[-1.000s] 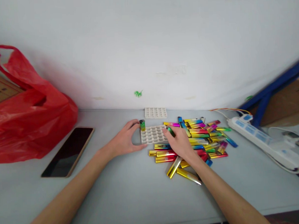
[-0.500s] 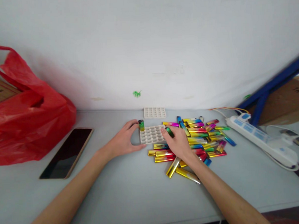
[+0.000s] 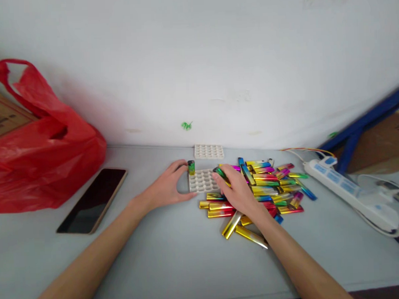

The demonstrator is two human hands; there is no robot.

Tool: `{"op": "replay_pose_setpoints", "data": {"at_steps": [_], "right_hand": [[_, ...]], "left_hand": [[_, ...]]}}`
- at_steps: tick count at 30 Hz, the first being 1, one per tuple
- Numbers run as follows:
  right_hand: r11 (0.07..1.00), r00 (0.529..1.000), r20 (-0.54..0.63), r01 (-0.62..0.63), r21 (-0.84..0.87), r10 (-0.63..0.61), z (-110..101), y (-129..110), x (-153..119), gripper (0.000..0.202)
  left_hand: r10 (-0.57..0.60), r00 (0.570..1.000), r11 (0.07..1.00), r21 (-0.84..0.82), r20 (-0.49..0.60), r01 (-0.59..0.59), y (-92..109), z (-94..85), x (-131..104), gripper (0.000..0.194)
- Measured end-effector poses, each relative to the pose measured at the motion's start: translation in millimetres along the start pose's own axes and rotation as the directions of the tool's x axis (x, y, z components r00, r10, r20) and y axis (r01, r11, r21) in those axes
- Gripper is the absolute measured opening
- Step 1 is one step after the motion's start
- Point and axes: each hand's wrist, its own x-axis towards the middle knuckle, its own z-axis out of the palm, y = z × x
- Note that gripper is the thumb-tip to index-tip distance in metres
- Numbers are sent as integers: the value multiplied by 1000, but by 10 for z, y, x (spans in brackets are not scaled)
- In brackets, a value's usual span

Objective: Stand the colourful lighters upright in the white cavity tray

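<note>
A white tray (image 3: 202, 183) with rows of holes lies flat on the table between my hands. My left hand (image 3: 169, 184) curves around its left end, the thumb at the near corner and the fingers at the far corner, holding it. One green-and-gold metallic lighter (image 3: 191, 168) stands upright in the far left corner hole, beside my left fingertips. Above the tray's right end, my right hand (image 3: 237, 187) pinches another lighter (image 3: 220, 171), green with a dark end, tilted toward the tray. The pinched lighter's lower part is hidden by the hand.
Many shiny multicoloured lighters (image 3: 264, 190) lie in a loose pile around my right hand. A second white tray (image 3: 209, 151) rests near the wall. A phone (image 3: 92, 200) and a red plastic bag (image 3: 54, 160) are on the left, a white power strip (image 3: 350, 191) on the right.
My right hand has tilted the pinched lighter, its dark end now pointing more to the left. My left hand and the tray stay together; the view has shifted slightly.
</note>
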Motion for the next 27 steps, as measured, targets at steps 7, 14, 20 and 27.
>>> {"op": "replay_pose_setpoints", "data": {"at_steps": [7, 14, 20, 27], "right_hand": [[997, 995, 94, 38, -63, -32, -20, -134, 253, 50], [995, 980, 198, 37, -90, -18, 307, -26, 441, 36], [871, 968, 229, 201, -448, -106, 435, -99, 428, 43], [944, 966, 250, 137, -299, -61, -51, -161, 178, 25]], "left_hand": [[-6, 1000, 999, -44, -21, 5, 3, 9, -15, 77], [-1, 1000, 999, -42, -21, 0, 5, 13, -29, 79], [5, 999, 999, -53, -32, -6, 0, 14, -21, 77], [2, 1000, 1000, -27, -8, -2, -39, 32, -9, 78]]}}
